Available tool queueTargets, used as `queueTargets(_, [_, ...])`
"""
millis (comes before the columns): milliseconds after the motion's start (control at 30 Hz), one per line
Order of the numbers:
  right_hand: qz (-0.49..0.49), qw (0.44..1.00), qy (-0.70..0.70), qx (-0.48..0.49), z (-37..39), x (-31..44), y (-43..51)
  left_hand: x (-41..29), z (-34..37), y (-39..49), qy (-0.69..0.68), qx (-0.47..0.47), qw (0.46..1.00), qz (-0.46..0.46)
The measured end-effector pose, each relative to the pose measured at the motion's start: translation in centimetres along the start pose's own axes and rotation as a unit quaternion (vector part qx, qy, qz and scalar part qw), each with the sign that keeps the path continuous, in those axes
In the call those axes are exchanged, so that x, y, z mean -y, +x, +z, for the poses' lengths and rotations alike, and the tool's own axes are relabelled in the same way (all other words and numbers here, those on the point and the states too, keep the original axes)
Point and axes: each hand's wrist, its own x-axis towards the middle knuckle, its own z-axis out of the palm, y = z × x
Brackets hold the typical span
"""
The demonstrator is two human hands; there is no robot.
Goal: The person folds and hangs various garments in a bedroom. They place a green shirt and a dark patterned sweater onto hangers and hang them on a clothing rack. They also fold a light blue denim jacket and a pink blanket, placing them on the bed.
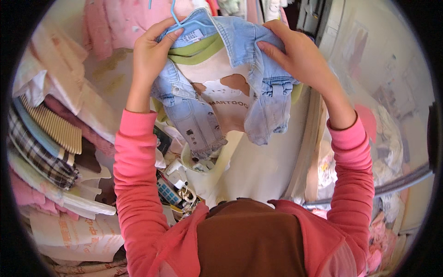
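A small light-blue denim jacket (193,121) hangs open in front of me, spread between both hands. Under it sits a white shirt (207,69) with a green collar and a brown-and-white printed front. A blue hanger (175,13) runs inside the neck, its stem rising past the collar. My left hand (155,43) pinches the jacket's collar and the hanger near the stem. On the other shoulder, my right hand (294,48) grips the denim between thumb and fingers. The hanger's right end is hidden under the cloth.
Pink clothing (114,20) hangs behind the jacket. Folded clothes, among them a plaid garment (38,152), are stacked at left above a printed bag (74,235). A white bin (199,166), a telephone or remote keypad (168,190) and a clear plastic bag (384,138) lie lower down.
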Motion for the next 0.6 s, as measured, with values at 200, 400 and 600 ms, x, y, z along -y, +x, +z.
queueTargets(200, [-0.206,0.952,-0.154,-0.167,0.8,5.1,4.8,0.4,-5.2,1.6,0.047,-0.066,0.996,0.042])
queueTargets(400, [-0.131,0.944,-0.212,-0.217,7.4,5.0,8.8,-0.2,-8.2,1.9,0.183,-0.095,0.979,-0.009])
queueTargets(600, [-0.020,0.980,0.118,-0.159,5.3,5.7,13.0,0.0,-8.0,0.0,0.311,-0.085,0.947,-0.011])
